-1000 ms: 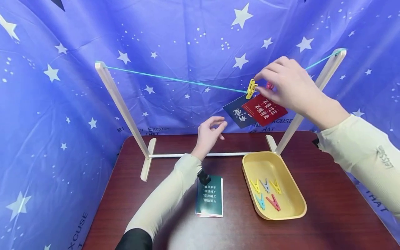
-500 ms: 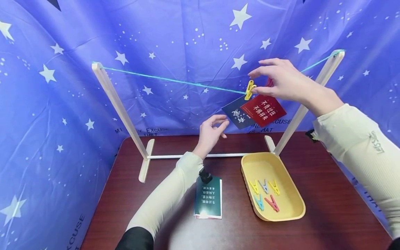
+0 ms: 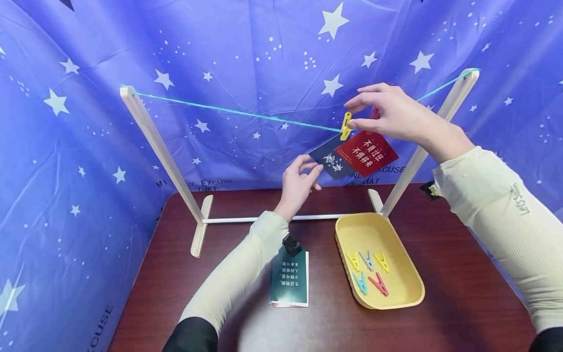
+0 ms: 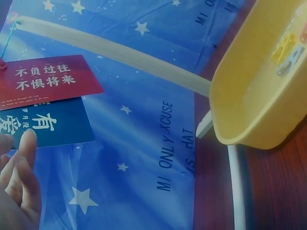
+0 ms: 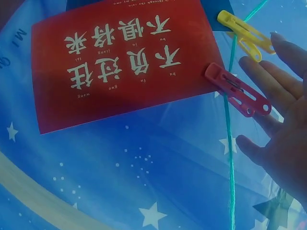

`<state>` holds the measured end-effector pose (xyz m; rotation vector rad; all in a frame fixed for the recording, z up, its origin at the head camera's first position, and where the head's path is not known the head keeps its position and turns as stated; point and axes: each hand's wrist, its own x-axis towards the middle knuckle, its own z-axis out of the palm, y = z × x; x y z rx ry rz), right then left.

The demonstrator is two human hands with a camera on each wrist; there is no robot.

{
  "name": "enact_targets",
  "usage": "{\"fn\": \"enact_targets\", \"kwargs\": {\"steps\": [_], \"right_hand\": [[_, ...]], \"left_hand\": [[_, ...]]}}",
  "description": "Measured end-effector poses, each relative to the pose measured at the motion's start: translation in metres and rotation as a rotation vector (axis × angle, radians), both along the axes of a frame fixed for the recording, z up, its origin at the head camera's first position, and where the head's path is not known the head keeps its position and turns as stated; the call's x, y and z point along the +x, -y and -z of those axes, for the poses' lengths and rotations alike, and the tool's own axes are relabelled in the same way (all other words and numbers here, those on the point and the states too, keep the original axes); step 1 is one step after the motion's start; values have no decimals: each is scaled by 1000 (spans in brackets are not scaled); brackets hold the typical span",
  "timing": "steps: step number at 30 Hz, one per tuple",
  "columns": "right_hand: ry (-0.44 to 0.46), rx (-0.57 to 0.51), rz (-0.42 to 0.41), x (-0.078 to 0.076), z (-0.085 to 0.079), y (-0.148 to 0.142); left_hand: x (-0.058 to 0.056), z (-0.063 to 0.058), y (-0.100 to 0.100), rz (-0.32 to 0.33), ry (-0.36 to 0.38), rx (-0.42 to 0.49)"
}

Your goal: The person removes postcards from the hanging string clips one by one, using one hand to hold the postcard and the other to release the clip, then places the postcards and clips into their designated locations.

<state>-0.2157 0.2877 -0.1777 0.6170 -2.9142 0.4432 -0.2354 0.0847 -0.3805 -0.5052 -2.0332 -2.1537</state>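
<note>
A navy-blue card hangs tilted from a green string, with a yellow clothespin on the line above it. Overlapping its right side is a red card, held up by a pink clothespin. My right hand is spread beside the yellow clothespin, its fingertips close to the handles and not squeezing them. My left hand is at the blue card's left corner, thumb in front of the card's edge, fingers loosely bent. Whether it touches the card I cannot tell.
Two wooden posts carry the string, joined low by a white rod. A yellow tray at the right holds several coloured clothespins. Under my left forearm lies a stack of cards with a green one on top.
My right fingers have spread and drawn off the yellow clothespin, which stays on the line. My left hand has come nearer to the blue card's corner. The head view has shifted slightly.
</note>
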Motion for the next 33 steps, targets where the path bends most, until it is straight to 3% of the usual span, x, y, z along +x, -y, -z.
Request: {"fn": "enact_targets", "kwargs": {"steps": [8, 17, 33], "right_hand": [[16, -19, -27, 0, 1, -4], [46, -58, -5, -3, 4, -5], [54, -139, -31, -6, 8, -10]], "left_hand": [[-1, -1, -2, -4, -12, -15], [-1, 1, 1, 28, -64, 70], [0, 0, 7, 10, -109, 51]]}}
